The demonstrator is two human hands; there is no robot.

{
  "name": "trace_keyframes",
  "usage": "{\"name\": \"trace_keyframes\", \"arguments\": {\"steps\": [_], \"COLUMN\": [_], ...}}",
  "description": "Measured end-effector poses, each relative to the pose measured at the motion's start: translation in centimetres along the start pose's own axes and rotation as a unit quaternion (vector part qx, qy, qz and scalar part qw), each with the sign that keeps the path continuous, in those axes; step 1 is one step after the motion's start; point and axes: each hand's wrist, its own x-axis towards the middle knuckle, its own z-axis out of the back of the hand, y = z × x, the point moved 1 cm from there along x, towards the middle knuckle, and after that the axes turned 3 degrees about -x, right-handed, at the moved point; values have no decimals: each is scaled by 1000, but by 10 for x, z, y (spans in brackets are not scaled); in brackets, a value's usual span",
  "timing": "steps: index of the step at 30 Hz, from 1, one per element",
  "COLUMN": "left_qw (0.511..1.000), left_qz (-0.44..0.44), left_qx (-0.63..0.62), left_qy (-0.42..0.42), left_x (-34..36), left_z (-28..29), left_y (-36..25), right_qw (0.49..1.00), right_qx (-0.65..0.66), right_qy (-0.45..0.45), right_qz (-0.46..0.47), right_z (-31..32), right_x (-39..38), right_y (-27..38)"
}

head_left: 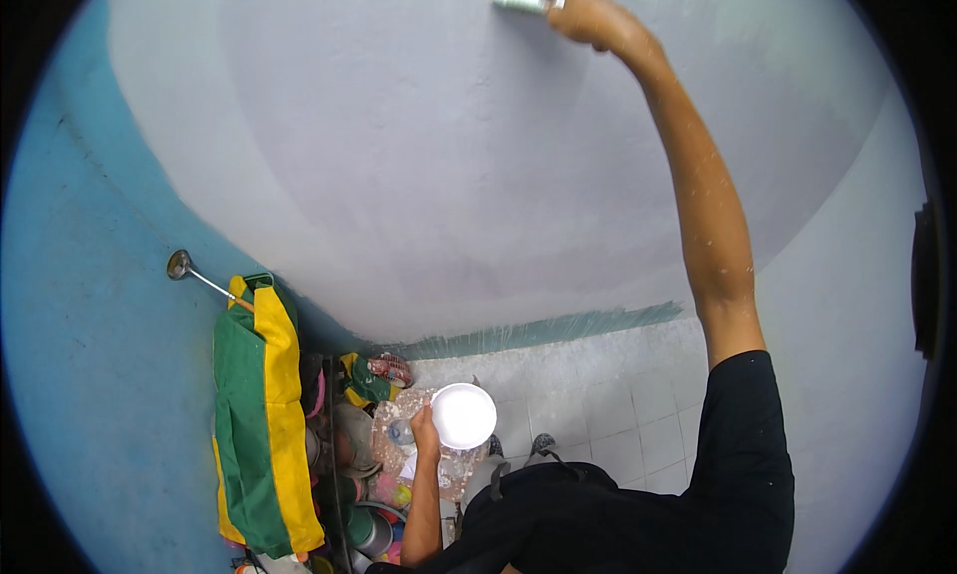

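High on the pale wall (399,155), my right hand (595,18) is closed round a paintbrush (516,0). Its white-coated end points left and lies at or close to the wall. Greyish-lilac paint covers the middle of this wall, and a greenish patch shows at the upper right. Down near my waist, my left hand (426,434) grips the left side of a round white bowl (465,416). The inside of the bowl looks white, and I cannot tell how full it is. White specks dot my right forearm.
At the left, a green and yellow cover (261,415) hangs over a rack beside a blue wall (120,305). A ladle (181,266) sticks out from it. Pots and household goods crowd below, near a speckled mat (394,415). Grey tiles (618,434) form the floor.
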Motion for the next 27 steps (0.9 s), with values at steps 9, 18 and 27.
{"name": "trace_keyframes", "arguments": {"steps": [9, 18, 27], "left_qw": [998, 998, 989], "left_qz": [-24, -9, 19], "left_qx": [-50, -35, -92], "left_qy": [-37, -47, -117], "left_x": [2, -4, 8], "left_z": [0, 7, -4], "left_y": [0, 10, -25], "right_qw": [965, 998, 960], "right_qx": [-3, 48, 186], "right_qy": [-251, 5, 184], "right_qz": [68, -47, -102], "right_z": [-50, -231, -300], "right_x": [-13, -144, -233], "right_y": [10, 20, 1]}}
